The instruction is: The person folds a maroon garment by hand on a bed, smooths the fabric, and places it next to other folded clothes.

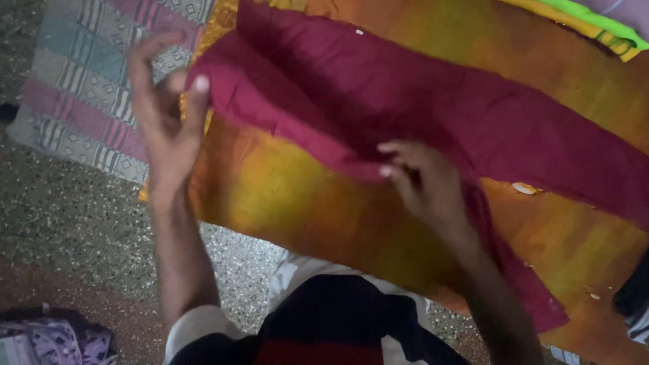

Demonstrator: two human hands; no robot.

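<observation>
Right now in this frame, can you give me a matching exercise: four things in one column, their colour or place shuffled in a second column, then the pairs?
Things:
1. left hand
2. right hand
3. striped mat
4. large cloth on the floor

Descriptions:
A. orange-yellow, spread under the maroon fabric
B. pinches the maroon fabric's corner
C. pink, teal and grey bands, upper left
D. grips the maroon fabric's lower edge at mid-length

Pairs: 1-B, 2-D, 3-C, 4-A

You kneel on a speckled stone floor (81,216). An orange-yellow cloth (291,203) lies spread on it, beside a striped patterned mat (74,88). A purple bundle (54,338) sits at lower left.
</observation>
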